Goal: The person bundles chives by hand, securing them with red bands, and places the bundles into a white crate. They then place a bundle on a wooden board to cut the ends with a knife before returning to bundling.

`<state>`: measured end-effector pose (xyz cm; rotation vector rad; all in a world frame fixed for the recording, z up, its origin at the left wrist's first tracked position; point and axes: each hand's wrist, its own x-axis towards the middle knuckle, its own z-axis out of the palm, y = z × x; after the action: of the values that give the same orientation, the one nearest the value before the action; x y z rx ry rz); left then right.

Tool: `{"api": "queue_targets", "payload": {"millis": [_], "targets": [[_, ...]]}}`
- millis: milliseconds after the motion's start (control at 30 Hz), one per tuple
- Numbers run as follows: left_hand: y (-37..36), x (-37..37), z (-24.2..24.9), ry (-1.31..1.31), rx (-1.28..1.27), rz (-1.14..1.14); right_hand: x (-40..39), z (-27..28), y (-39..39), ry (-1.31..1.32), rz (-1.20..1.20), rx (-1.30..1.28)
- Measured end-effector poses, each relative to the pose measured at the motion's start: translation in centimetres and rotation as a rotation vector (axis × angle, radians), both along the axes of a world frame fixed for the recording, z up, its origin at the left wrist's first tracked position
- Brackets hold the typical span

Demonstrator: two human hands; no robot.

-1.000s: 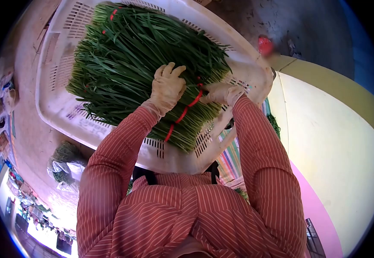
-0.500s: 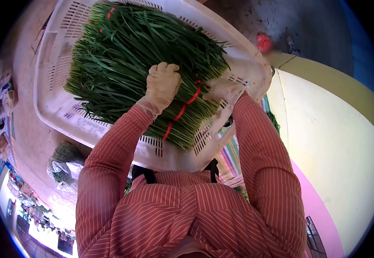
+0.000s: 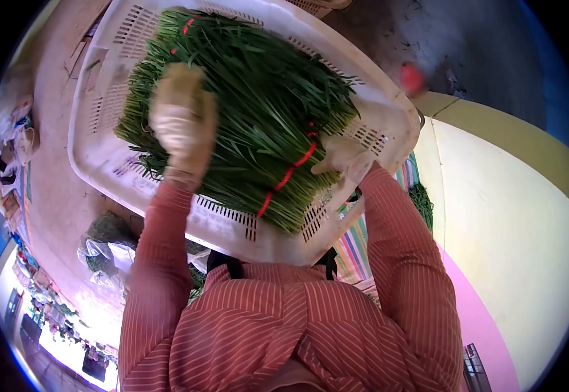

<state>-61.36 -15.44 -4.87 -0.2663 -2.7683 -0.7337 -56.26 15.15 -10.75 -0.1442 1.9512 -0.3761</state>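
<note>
Bundles of garlic chives (image 3: 258, 85) lie side by side in a white perforated plastic crate (image 3: 95, 150). Red ties (image 3: 289, 171) band the stems near their cut ends. My left hand (image 3: 183, 124), gloved and smeared by motion, is over the leaves on the left part of the pile; its fingers are too blurred to read. At the right side of the crate, my gloved right hand (image 3: 348, 157) is against the stem ends of the nearest bundle, thumb and fingers apart.
A bag of greens (image 3: 108, 245) sits on the floor left of the crate. More greens (image 3: 420, 202) lie on a striped sheet (image 3: 353, 248) at right, beside a pale wall (image 3: 493, 209). A red item (image 3: 412, 80) is on the floor beyond the crate.
My left hand has moved left and slightly up across the leaves, from the middle of the pile. My right hand stays at the stem ends. The view has shifted slightly.
</note>
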Motion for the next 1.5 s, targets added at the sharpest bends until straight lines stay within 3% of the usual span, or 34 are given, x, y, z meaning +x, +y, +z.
{"api": "queue_targets", "payload": {"millis": [33, 67, 133, 200, 233, 300, 433, 533, 600, 633, 733, 800, 867, 1067, 1233, 1300, 1333, 1400, 1500], "targets": [[2.4, 1.1, 0.2, -0.166, -0.045, -0.163, 0.4, -0.9, -0.4, 0.000, 0.002, 0.000], [4.0, 2.6, -1.7, -0.099, -0.228, -0.297, 0.9, -2.0, -0.8, 0.009, 0.006, 0.046], [6.1, 5.2, -5.1, -0.173, -0.173, -0.405, 0.9, -2.6, -1.2, 0.015, 0.013, 0.093], [7.9, 7.3, -5.2, -0.231, -0.189, -0.605, 0.6, -2.3, -1.2, -0.053, -0.137, 0.004], [9.1, 7.6, -4.4, -0.565, -0.366, -0.799, 0.7, -2.7, -1.1, -0.063, -0.131, 0.005], [9.3, 11.7, -6.6, -0.467, -0.301, -0.786, 0.2, -3.7, -0.9, -0.215, -0.167, -0.052], [10.6, 13.4, -9.3, -0.279, -0.320, -0.773, -0.9, -2.1, -1.0, -0.215, -0.132, -0.060], [11.9, 13.1, -9.5, -0.393, -0.435, -0.908, 0.0, -4.2, -0.1, -0.118, -0.173, -0.145], [12.2, 13.7, -8.8, -0.270, -0.700, -0.912, -0.2, -3.7, -0.1, -0.073, -0.167, -0.069], [12.1, 13.7, -9.4, -0.271, -0.700, -0.916, -0.6, -3.2, -0.2, -0.075, -0.171, -0.069], [11.9, 13.3, -12.4, -0.351, -0.647, -1.033, -0.8, -3.4, 0.1, -0.160, -0.169, -0.111], [12.3, 12.4, -13.8, -0.705, -0.389, -0.902, -0.4, -4.6, 0.7, -0.106, -0.193, -0.144], [11.5, 11.4, -14.5, -0.752, -0.391, -0.931, -0.7, -3.4, 0.2, -0.103, -0.208, -0.104], [10.8, 9.3, -9.5, -1.044, -0.456, -1.053, -1.2, -3.0, 0.6, -0.177, -0.222, -0.150], [9.2, 9.2, -7.6, -0.700, -0.247, -1.086, -2.5, -2.0, 0.8, -0.434, -0.262, -0.255], [9.3, 9.3, -8.1, -0.716, -0.277, -1.084, -2.1, -1.7, 0.5, -0.619, -0.540, -0.583], [9.3, 9.4, -8.3, -0.734, -0.307, -1.088, -1.7, -1.7, 0.1, -0.623, -0.534, -0.583], [9.4, 9.4, -8.5, -0.788, -0.341, -1.082, -0.9, -2.4, -0.7, -0.341, -0.360, -0.458], [9.0, 10.6, -8.7, -0.763, -0.364, -1.069, -0.4, -4.7, -0.5, -0.472, -0.349, -0.330]]}}
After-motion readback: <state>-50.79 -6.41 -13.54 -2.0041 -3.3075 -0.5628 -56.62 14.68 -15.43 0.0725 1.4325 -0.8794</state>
